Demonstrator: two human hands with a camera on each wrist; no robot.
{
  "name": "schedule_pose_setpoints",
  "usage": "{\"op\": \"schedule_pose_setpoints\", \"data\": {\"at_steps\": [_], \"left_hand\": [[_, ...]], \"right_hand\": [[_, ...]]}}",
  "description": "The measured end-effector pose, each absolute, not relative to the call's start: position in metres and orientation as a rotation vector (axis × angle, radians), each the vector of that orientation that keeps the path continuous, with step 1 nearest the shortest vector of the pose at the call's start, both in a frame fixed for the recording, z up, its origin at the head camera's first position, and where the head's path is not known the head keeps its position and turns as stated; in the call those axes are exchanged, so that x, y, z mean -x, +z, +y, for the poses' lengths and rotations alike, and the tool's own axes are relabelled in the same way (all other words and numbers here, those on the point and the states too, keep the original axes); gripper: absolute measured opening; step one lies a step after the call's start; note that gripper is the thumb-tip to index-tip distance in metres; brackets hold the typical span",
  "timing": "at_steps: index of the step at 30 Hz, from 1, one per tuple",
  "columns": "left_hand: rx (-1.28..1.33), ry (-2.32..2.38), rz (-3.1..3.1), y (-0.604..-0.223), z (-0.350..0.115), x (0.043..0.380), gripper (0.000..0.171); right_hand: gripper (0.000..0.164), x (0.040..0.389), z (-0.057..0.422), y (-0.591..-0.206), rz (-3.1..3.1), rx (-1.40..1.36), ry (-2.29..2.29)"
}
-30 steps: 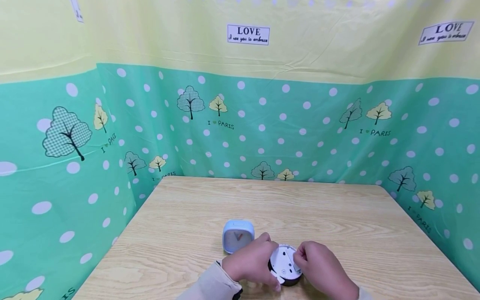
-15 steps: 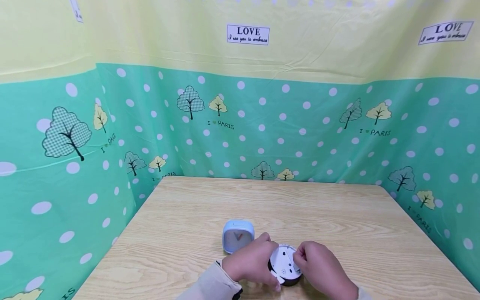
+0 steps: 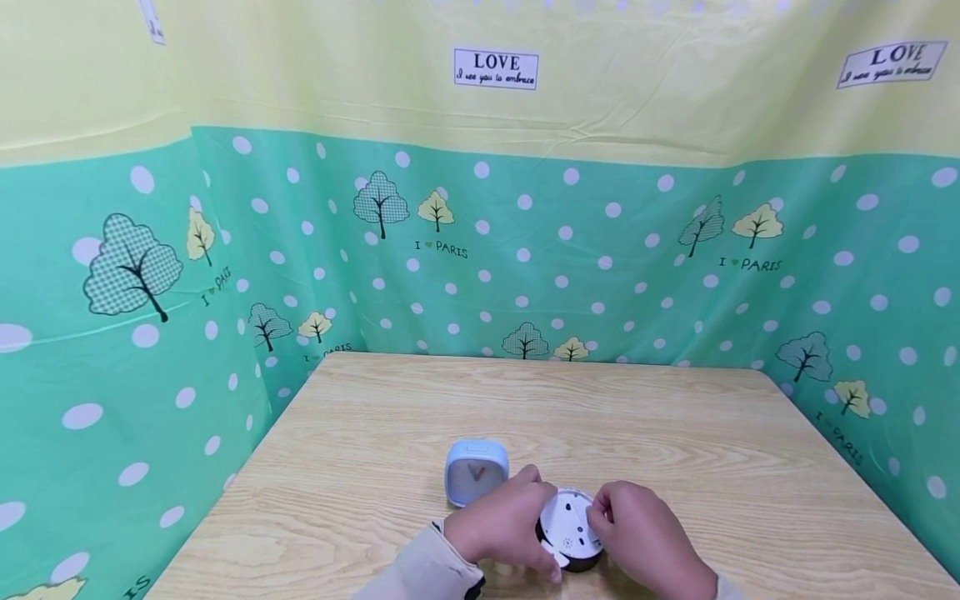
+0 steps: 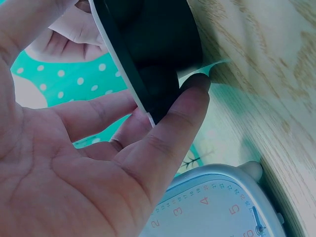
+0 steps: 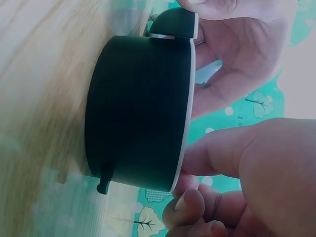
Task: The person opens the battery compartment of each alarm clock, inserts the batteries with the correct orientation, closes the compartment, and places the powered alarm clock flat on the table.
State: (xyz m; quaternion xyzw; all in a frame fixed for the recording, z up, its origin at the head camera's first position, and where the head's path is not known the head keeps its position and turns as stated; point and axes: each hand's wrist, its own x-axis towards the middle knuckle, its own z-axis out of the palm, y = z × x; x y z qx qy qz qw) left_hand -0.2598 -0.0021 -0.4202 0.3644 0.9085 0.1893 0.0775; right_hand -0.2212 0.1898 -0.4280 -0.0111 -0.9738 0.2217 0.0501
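Observation:
A round black alarm clock [image 3: 566,527] lies with its white back facing up near the table's front. Its back shows small knobs and a speaker-like ring of dots. My left hand [image 3: 501,527] grips the clock's left side, thumb and fingers spread around the rim. The right wrist view shows its deep black case [image 5: 138,108], with a rounded ear at the top and a small peg below. My right hand [image 3: 647,537] has its fingers curled at the right part of the back; the fingertips touch the white edge, and what they pinch there is partly hidden.
A light blue desk clock [image 3: 477,473] stands just behind my left hand, its numbered dial also visible in the left wrist view. The wood-grain table [image 3: 390,417] reaches back to a green and yellow patterned curtain [image 3: 525,250].

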Motion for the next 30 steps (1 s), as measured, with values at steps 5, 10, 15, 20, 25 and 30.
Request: {"op": "schedule_pose_setpoints", "data": {"at_steps": [5, 10, 15, 20, 25, 30], "left_hand": [[-1.104, 0.573, 2.723, -0.42, -0.002, 0.26, 0.074], [-1.106, 0.573, 2.718, -0.42, -0.002, 0.26, 0.073], [-1.09, 0.581, 2.709, -0.419, -0.002, 0.26, 0.077], [-1.093, 0.568, 2.716, -0.419, -0.001, 0.26, 0.073], [-1.081, 0.574, 2.71, -0.419, -0.001, 0.26, 0.073], [-1.084, 0.58, 2.718, -0.419, -0.001, 0.259, 0.074]], "right_hand": [[0.02, 0.222, 0.19, -0.428, -2.962, 0.033, 0.638], [0.019, 0.222, 0.19, -0.428, -2.97, 0.031, 0.646], [0.019, 0.224, 0.19, -0.428, -2.984, 0.04, 0.68], [0.018, 0.226, 0.193, -0.43, -2.974, 0.026, 0.787], [0.021, 0.229, 0.199, -0.435, -2.932, -0.029, 0.977], [0.02, 0.231, 0.205, -0.44, -2.891, -0.102, 1.121]]}}
